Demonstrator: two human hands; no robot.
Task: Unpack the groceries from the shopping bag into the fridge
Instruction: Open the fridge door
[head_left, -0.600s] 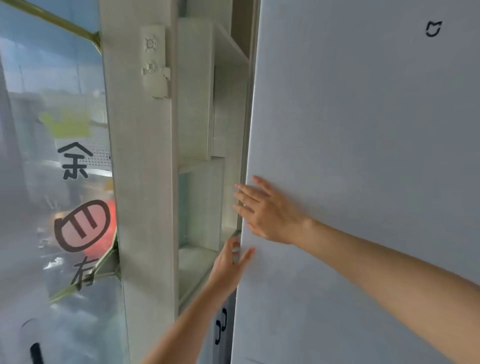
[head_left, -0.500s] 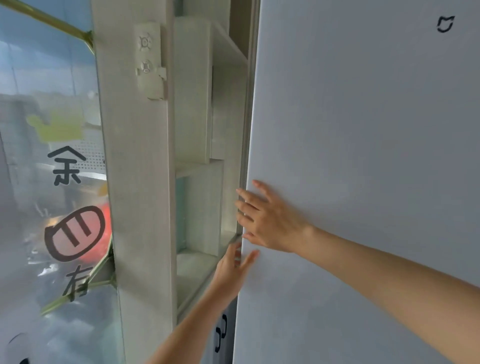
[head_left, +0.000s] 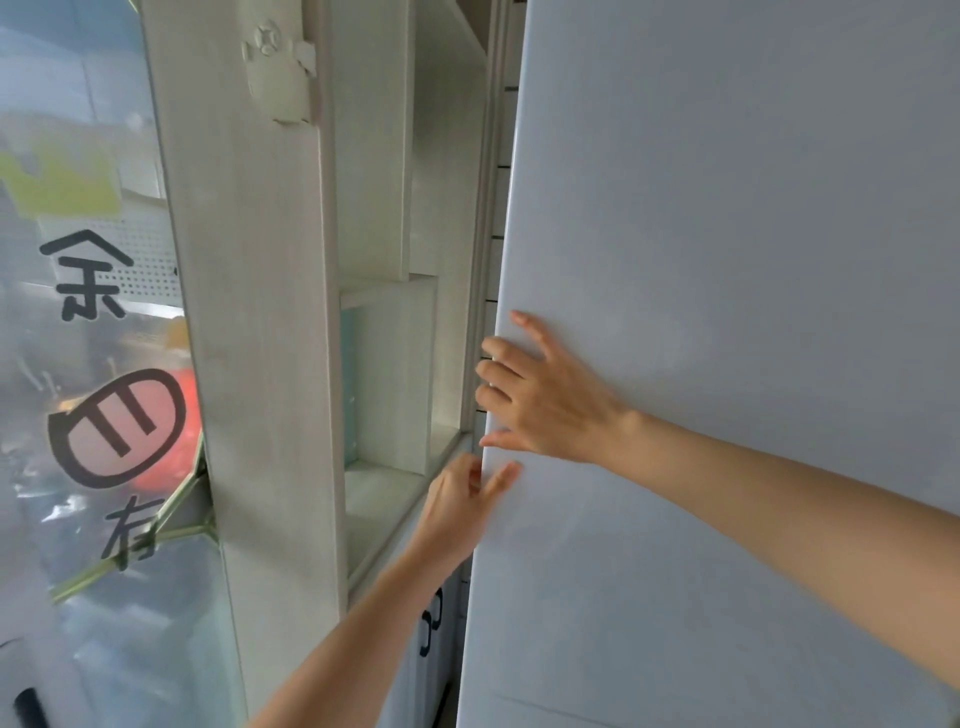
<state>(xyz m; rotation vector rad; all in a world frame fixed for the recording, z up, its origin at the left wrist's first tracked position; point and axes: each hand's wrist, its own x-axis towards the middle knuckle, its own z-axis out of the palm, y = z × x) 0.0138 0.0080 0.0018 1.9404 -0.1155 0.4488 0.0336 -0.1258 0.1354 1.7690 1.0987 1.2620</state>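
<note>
I see the fridge door (head_left: 727, 260) filling the right side of the view, a plain pale grey panel, and I take it as my landmark. My right hand (head_left: 545, 400) lies flat on the door just inside its left edge, fingers spread and straight, their tips reaching that edge. My left hand (head_left: 462, 504) sits just below the right one at the same edge; its thumb lies on the door's front face, and its fingers curl round the edge, their tips hidden behind it. Left of the door stands a pale wooden shelf unit (head_left: 384, 364) with open compartments, and further left a window (head_left: 93, 364) with dark painted characters. Low beside the door's edge I make out a cabinet (head_left: 434, 629) with dark handles.
</note>
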